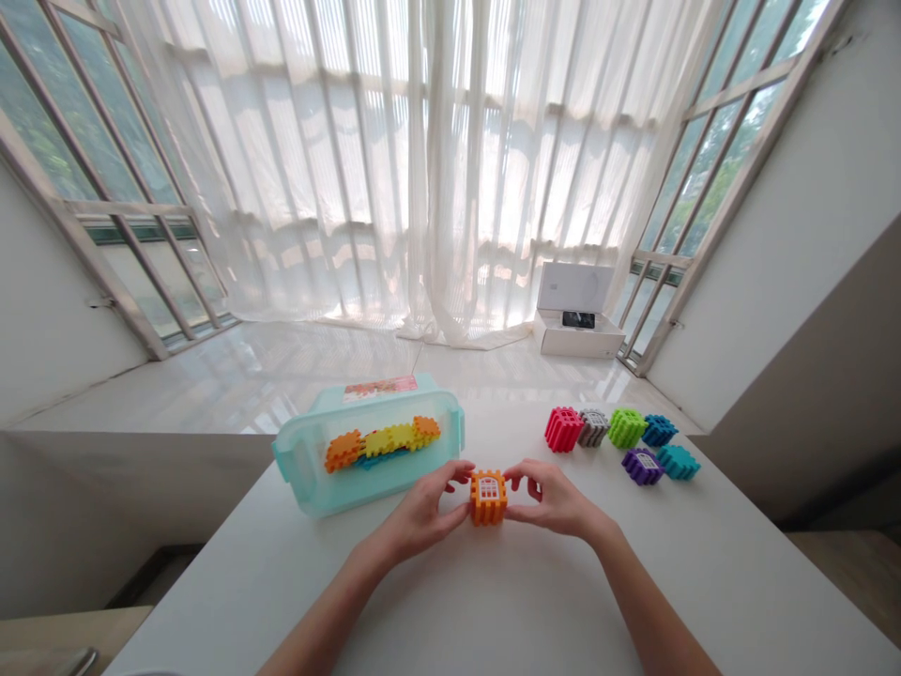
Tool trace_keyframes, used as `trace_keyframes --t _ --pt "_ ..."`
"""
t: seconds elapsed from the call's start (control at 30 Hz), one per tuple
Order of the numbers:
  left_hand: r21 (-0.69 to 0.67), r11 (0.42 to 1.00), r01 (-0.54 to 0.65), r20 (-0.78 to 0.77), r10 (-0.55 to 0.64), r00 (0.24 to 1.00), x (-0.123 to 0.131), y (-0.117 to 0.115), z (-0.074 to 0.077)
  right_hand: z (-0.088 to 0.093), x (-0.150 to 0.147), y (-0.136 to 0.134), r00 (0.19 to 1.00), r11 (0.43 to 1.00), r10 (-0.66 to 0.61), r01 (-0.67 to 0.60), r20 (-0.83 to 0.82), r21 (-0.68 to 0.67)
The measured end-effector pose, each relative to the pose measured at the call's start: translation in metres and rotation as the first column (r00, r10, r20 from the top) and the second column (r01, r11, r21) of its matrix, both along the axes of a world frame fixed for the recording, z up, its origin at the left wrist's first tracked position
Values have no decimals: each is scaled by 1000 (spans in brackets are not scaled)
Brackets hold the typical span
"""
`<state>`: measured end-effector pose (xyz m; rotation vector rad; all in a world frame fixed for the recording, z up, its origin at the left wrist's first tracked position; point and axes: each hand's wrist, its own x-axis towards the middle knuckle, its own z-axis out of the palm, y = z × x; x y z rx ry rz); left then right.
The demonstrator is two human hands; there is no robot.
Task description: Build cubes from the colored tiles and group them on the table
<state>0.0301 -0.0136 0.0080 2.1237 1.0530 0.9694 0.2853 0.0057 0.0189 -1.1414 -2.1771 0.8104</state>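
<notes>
An orange stack of notched building tiles (488,499), with a white window piece on its top, stands on the white table between my two hands. My left hand (431,507) pinches its left side with thumb and fingers. From the right, my right hand (553,499) grips the opposite side the same way. To the left lies a mint plastic bin (316,488) holding loose orange tiles (343,452), yellow tiles (389,439) and some blue ones mostly hidden beneath.
At the right sit a red stack (564,429), grey stack (593,427), lime stack (626,428), blue stack (660,430), purple stack (642,467) and teal stack (679,462). A white box (581,341) with a phone (578,320) stands on the sill before the curtain (394,188).
</notes>
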Motion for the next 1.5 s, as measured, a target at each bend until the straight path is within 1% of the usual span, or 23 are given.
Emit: trace_keyframes --t 0.1,0.17,0.23,0.3,0.33,0.4,0.47,0.57,0.67,0.77,0.9,1.0,1.13,1.37,1.5 --pt "24 998 -50 -22 51 998 -7 4 1 1 4 1 1000 999 -9 10 16 -41" --pt "61 988 -138 -32 140 990 -14 10 1 0 9 2 999 996 -13 16 34 -90" --pt "145 956 -254 -52 264 963 -22 17 -1 -1 14 5 999 993 -12 17 45 -114" --pt "265 899 -349 -96 385 918 -29 24 -5 -5 17 9 999 996 -31 34 34 -88" --pt "321 869 -376 -126 433 893 -32 27 -8 -7 18 12 998 997 -56 57 20 -58" --pt "400 827 -394 -197 498 845 -37 32 -15 -13 17 19 991 991 -132 132 -24 6" --pt "447 809 -383 -270 530 804 -39 37 -22 -19 13 24 975 976 -207 211 -75 55" --pt "499 795 -345 -357 551 754 -42 42 -30 -30 3 28 954 957 -262 276 -144 91" --pt "523 789 -321 -399 560 726 -43 46 -33 -40 -7 28 939 946 -288 309 -185 95" --pt "559 772 -302 -407 573 711 -43 46 -34 -50 -14 28 936 944 -294 316 -195 93" --pt "639 722 -266 -393 603 694 -42 44 -30 -57 -18 30 929 943 -302 324 -216 73" --pt "689 675 -262 -330 615 716 -43 43 -24 -58 -17 33 913 936 -324 347 -248 52" --pt "719 626 -301 -220 616 756 -47 40 -18 -59 -17 36 890 929 -347 369 -297 21" --pt "718 610 -336 -97 565 819 -50 35 -17 -59 -18 37 871 927 -350 375 -346 7" --pt "737 575 -356 -7 532 847 -46 31 -9 -56 -17 34 846 922 -353 387 -399 3"
